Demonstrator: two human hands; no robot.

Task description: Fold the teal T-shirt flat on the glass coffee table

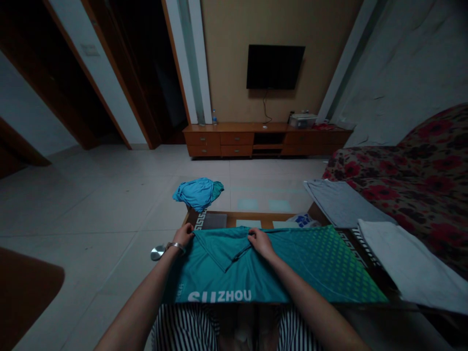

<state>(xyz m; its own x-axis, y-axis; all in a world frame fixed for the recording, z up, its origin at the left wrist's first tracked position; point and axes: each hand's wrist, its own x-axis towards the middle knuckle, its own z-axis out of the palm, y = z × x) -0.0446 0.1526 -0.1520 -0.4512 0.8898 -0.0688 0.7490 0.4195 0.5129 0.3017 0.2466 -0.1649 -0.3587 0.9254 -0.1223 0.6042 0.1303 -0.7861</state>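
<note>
A teal sports shirt (300,268) with white letters lies spread on a low table in front of me. My left hand (184,234) pinches the shirt's far left corner, a bracelet on its wrist. My right hand (260,242) is closed on a folded flap near the shirt's far middle edge. A sleeve part is folded inward between the two hands.
A crumpled blue garment (197,193) sits at the low table's (256,218) far left corner. Folded grey cloth (340,202) and white cloth (405,263) lie on the floral sofa (420,180) at right. A TV cabinet (263,139) stands against the far wall, across tiled floor.
</note>
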